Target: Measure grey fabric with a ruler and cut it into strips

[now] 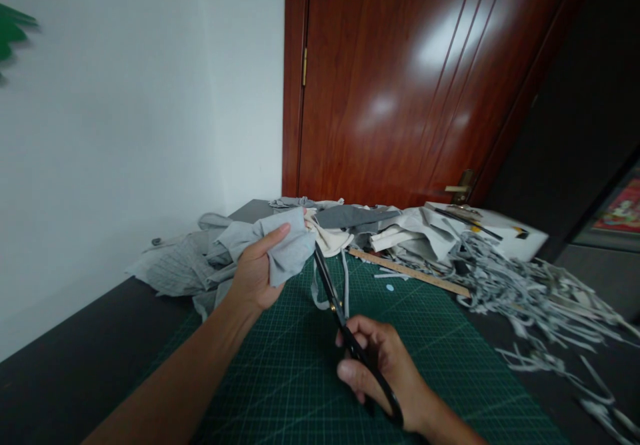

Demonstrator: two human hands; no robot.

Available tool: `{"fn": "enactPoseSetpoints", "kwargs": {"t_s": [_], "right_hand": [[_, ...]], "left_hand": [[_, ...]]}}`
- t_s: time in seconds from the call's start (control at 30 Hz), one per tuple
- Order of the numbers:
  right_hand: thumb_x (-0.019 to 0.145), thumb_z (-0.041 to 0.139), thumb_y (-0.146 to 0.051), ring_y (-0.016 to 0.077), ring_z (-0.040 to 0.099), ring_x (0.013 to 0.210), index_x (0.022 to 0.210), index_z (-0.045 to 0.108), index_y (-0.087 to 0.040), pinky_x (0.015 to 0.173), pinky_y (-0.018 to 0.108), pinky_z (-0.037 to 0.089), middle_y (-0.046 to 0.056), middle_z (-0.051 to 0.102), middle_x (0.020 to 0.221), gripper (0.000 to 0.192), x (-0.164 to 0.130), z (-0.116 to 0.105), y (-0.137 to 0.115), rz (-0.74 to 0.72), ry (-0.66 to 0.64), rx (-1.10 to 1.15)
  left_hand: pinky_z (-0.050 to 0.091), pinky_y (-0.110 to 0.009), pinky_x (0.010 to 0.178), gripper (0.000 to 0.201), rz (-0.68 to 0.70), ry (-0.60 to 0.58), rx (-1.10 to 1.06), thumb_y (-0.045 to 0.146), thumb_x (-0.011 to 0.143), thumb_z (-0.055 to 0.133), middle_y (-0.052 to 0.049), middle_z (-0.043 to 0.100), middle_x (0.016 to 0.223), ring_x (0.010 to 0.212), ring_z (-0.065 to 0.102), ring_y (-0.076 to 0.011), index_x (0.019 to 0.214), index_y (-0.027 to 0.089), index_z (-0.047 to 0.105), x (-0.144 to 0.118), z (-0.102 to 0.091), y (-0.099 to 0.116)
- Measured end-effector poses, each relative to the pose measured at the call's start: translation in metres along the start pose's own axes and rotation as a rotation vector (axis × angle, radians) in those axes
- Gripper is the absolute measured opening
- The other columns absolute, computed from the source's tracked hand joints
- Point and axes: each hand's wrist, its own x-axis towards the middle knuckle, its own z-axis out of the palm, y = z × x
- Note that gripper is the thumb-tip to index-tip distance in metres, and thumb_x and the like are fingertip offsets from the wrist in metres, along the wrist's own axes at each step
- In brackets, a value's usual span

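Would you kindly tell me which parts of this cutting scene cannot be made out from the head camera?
- Black-handled scissors: the blade tips vanish behind the grey knit fabric bunched in the left hand.
- Scissor handle loops: covered by the right hand.
- Green leafy plant: cut off by the left edge.
- Items on the white box: too small to identify.

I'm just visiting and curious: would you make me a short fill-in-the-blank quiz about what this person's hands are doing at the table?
1. The right hand grips black-handled ____ whose blades point up at the cloth.
2. The left hand holds up a bunched piece of ____ fabric.
3. Both hands work above a dark green gridded cutting ____.
4. To the right, beyond a long wooden ruler, lies a heap of thin grey fabric ____.

Missing words: scissors; grey; mat; strips.
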Motion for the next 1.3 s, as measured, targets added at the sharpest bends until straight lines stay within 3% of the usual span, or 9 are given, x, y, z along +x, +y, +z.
{"fn": "enactPoseSetpoints", "kwargs": {"t_s": [0.2, 0.53, 0.7, 0.97, 1.3], "right_hand": [[0.082, 0.09, -0.045, 0.0053, 0.046, 0.043, 0.101, 0.063, -0.017, 0.042, 0.016, 0.033, -0.008, 0.054, 0.062, 0.043, -0.0005, -0.0014, 0.002, -0.008, -0.014, -0.003], [0.079, 0.091, -0.053, 0.006, 0.044, 0.044, 0.102, 0.063, -0.016, 0.044, 0.017, 0.033, -0.008, 0.055, 0.061, 0.051, 0.0002, -0.0025, -0.0008, -0.004, -0.039, 0.003], [0.08, 0.09, -0.055, 0.0067, 0.043, 0.047, 0.104, 0.063, -0.017, 0.046, 0.018, 0.034, -0.008, 0.054, 0.061, 0.053, 0.001, -0.0019, -0.0036, -0.013, -0.059, 0.032], [0.076, 0.086, -0.071, 0.0072, 0.042, 0.051, 0.103, 0.064, -0.018, 0.048, 0.02, 0.031, -0.006, 0.055, 0.067, 0.064, -0.0004, -0.0021, -0.0061, 0.018, -0.091, 0.025], [0.079, 0.087, -0.066, 0.0065, 0.045, 0.048, 0.107, 0.063, -0.017, 0.046, 0.018, 0.034, -0.007, 0.057, 0.065, 0.061, 0.0, -0.003, 0.0021, 0.005, -0.087, 0.094]], "left_hand": [[0.066, -0.038, 0.095, 0.059, 0.019, 0.041, 0.023, -0.003, 0.076, 0.075, -0.008, 0.084, 0.108, 0.098, 0.082, -0.0288, 0.131, 0.019, 0.073, -0.0009, 0.0013, 0.0044], [0.07, -0.037, 0.082, 0.052, -0.035, 0.024, 0.135, -0.001, 0.074, 0.077, -0.009, 0.085, 0.093, 0.081, 0.083, -0.0275, 0.124, 0.015, 0.075, -0.0012, -0.0006, 0.003], [0.068, -0.039, 0.088, 0.059, -0.049, 0.022, 0.151, 0.001, 0.076, 0.076, -0.009, 0.085, 0.097, 0.087, 0.083, -0.0286, 0.132, 0.017, 0.072, -0.0001, -0.0027, 0.003], [0.064, -0.042, 0.099, 0.065, -0.069, -0.103, 0.114, 0.001, 0.076, 0.074, -0.01, 0.083, 0.116, 0.111, 0.078, -0.0325, 0.139, 0.019, 0.069, -0.0028, -0.0007, 0.003], [0.064, -0.042, 0.1, 0.071, -0.061, -0.062, 0.13, 0.0, 0.074, 0.074, -0.009, 0.08, 0.126, 0.117, 0.076, -0.0323, 0.141, 0.021, 0.067, -0.0021, -0.0043, 0.0015]]}}
